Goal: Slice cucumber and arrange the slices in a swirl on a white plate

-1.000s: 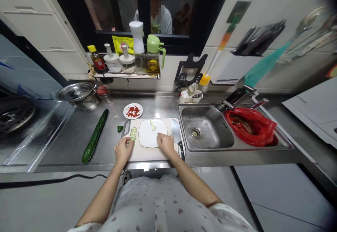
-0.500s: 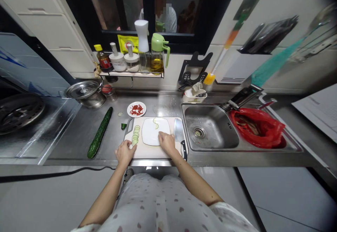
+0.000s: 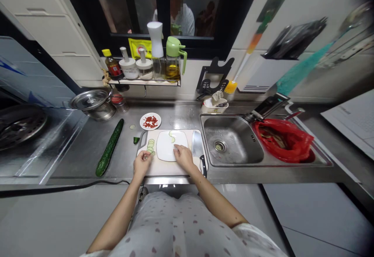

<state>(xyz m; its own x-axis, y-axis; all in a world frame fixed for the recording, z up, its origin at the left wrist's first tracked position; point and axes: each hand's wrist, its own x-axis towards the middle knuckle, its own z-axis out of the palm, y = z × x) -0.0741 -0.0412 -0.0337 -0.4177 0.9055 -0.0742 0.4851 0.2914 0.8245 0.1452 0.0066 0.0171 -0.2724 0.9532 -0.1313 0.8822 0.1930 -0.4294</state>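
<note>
While the left hand (image 3: 142, 165), lower centre, has its grip pinching a cucumber slice (image 3: 153, 154), the right hand (image 3: 183, 156), grip state unclear, overlaps the white plate (image 3: 165, 150). Remaining: slice row (image 3: 150, 144), cutting board (image 3: 163, 168), left of plate. Done: curved pieces (image 3: 173, 139), plate's far half, frame centre.

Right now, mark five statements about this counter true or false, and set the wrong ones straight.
1. The whole cucumber lies on the cutting board. False: it lies on the counter, left of the board.
2. The knife lies at the right end of the cutting board. True.
3. The right hand is on the knife handle. False: the right hand is at the square white plate.
4. The red bag is right of the sink basin with the visible drain. True.
5. The left hand is at the cucumber slices. True.
</note>
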